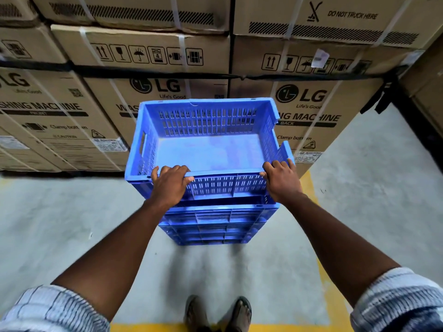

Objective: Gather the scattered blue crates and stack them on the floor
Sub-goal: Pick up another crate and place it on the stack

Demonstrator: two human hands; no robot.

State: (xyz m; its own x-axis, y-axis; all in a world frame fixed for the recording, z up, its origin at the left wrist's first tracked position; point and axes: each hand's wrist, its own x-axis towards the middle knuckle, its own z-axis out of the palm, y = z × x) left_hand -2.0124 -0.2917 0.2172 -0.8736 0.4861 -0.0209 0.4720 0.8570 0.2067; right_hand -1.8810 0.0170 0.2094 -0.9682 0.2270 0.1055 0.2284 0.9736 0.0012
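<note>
Blue plastic, the top crate (208, 152) sat atop the stack (215, 226) on the concrete floor (60, 224), and we found the left hand (170, 185) and right hand (282, 180) both gripping its near rim, presumably to square it there.

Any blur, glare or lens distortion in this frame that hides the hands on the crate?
Head view: strong wide-angle bowing, the cardboard boxes lean outward at the edges; far-left print is soft; pale sheen inside the top blue crate, no hard glare; left hand and right hand on its near rim are sharp; soft shadow on the floor before the crate stack.
</note>
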